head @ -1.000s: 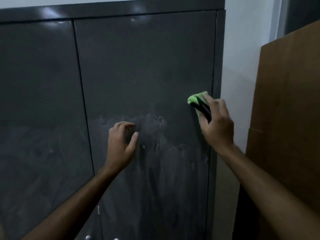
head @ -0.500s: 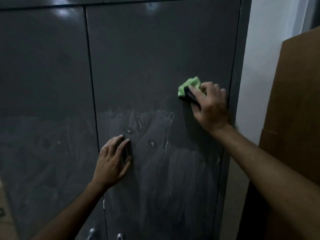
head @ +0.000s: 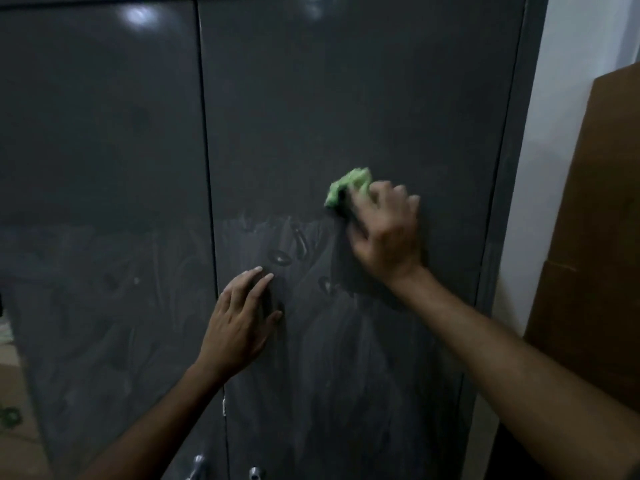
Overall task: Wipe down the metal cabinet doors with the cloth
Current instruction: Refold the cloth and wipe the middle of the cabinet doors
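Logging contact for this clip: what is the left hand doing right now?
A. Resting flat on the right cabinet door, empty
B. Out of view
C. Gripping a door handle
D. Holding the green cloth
A: the left hand lies open, fingers spread, on the right cabinet door beside the seam, while the right hand presses the green cloth on the same door higher up.

2 bare forearms, no sleeves, bare hands

Cloth (head: pixel 349 184) bright green; cabinet doors (head: pixel 346 98) dark grey, pale streaks below.
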